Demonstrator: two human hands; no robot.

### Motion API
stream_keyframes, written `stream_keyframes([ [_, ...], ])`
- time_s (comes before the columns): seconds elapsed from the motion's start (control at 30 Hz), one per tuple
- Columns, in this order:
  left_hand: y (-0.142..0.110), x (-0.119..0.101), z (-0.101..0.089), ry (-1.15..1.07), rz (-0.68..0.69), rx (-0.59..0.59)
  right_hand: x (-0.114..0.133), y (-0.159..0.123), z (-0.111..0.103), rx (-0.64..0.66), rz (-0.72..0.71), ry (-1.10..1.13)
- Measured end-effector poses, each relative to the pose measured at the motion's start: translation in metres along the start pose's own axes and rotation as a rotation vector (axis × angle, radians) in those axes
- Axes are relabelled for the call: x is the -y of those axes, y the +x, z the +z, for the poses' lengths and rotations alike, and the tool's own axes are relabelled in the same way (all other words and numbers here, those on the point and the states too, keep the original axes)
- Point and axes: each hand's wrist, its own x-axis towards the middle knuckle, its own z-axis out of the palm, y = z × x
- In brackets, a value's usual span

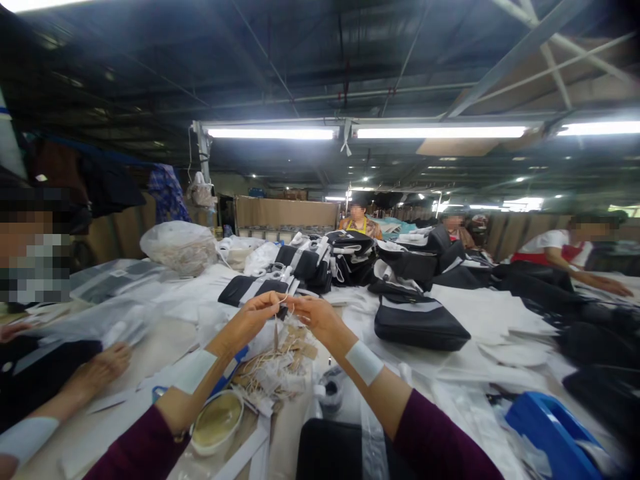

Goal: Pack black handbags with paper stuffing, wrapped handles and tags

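Overhead tubes [440,133] glaring white — roof [310,47] dim — edges stretched, softly blurred

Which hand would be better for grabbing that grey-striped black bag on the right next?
Probably the right hand: the black bag lies out on that side, while the left hand is farther across. Both hands are at a thin string, though.

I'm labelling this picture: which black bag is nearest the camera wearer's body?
The black bag cut off by the bottom edge, between the wearer's purple sleeves; the other black bags lie farther forward or off to the sides.
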Motion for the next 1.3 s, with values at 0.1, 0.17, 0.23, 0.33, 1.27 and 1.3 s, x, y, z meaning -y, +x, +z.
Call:
stream_keyframes([
  [0.1, -0.009, -0.002, 0.001, -0.01, -0.032, 0.003, 0.003, -0.014, 0.003, 0.076, 0.024, 0.012],
  [0.17, -0.016, -0.003, 0.004, -0.015, -0.063, 0.003, 0.001, -0.021, 0.006, 0.134, 0.051, 0.018],
  [0.23, -0.023, -0.003, 0.007, -0.008, -0.071, -0.008, -0.005, -0.026, 0.007, 0.159, 0.079, 0.029],
  [0.33, -0.033, 0.002, 0.005, 0.03, -0.038, -0.06, -0.016, -0.027, 0.008, 0.126, 0.101, 0.062],
  [1.27, -0.071, 0.013, -0.042, -0.049, -0.162, -0.238, -0.038, -0.027, 0.037, -0.043, -0.159, -0.146],
  [1.3, -0.071, 0.012, -0.042, -0.048, -0.187, -0.22, -0.038, -0.027, 0.037, -0.043, -0.163, -0.148],
])
